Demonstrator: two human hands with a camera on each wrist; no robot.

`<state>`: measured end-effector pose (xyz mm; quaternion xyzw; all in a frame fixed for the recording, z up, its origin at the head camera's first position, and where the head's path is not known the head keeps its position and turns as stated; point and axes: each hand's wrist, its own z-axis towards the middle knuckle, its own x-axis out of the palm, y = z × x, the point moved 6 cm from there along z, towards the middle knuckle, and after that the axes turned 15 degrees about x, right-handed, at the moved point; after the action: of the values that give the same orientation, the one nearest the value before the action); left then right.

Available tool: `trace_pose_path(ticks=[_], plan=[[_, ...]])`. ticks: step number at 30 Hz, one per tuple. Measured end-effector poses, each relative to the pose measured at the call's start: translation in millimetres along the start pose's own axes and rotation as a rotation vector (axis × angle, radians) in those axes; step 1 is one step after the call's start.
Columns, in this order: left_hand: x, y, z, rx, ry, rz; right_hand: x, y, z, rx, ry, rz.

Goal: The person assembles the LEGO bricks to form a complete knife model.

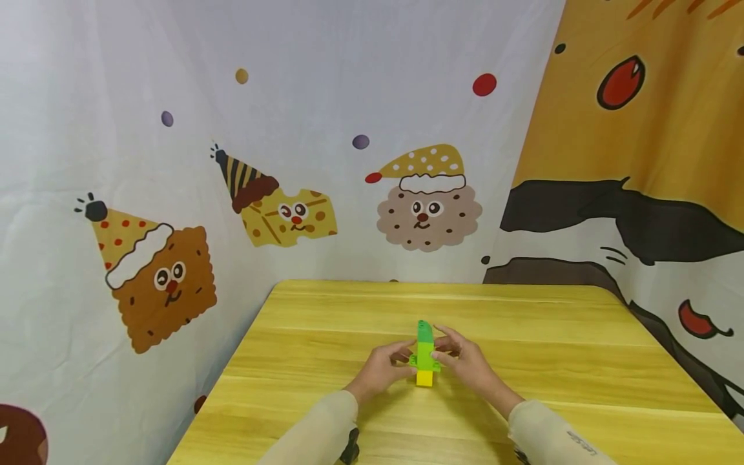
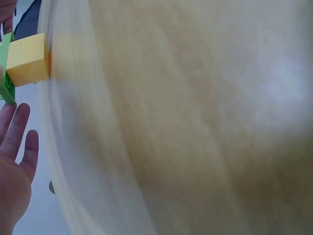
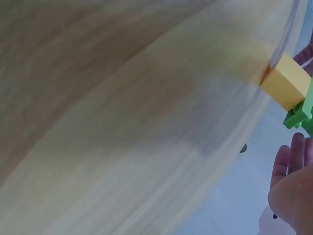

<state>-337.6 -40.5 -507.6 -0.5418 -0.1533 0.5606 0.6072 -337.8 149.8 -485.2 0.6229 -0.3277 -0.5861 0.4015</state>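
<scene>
A tower of toy building blocks stands upright on the table, between my two hands. At its foot is a yellow block (image 1: pixel 424 378). Above it come light green blocks (image 1: pixel 426 356) with a studded piece jutting out at each side, then a darker green curved block (image 1: pixel 425 332) on top. My left hand (image 1: pixel 383 367) is at the tower's left side; in the left wrist view its loosely extended fingertips reach the green side piece (image 2: pixel 9 90). On the right, my right hand (image 1: pixel 465 358) has its fingers spread, with the thumb by the light green block. Part of each hand is cut off in the wrist views.
The wooden table (image 1: pixel 325 310) has rounded far corners. Behind it and at the left hangs a white cloth (image 1: pixel 325 77) printed with cartoon biscuits and cheese; a large orange and black print covers the right side.
</scene>
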Motion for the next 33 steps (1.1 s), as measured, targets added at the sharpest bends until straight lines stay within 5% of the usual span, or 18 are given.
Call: trace_pose_path(ticks=[14,20,33], plan=[[-2.2,1.6,6.3,0.021,0.026,0.057,6.6,-10.8,-0.1,-0.082,0.104,-0.171],[0.6,3.0,9.0,0.010,0.067,0.068,7.7,-12.8,1.4,-0.129,0.059,-0.229],[1.5,4.0,11.9,-0.007,0.111,0.074,8.0,-17.1,2.9,-0.067,0.095,-0.212]])
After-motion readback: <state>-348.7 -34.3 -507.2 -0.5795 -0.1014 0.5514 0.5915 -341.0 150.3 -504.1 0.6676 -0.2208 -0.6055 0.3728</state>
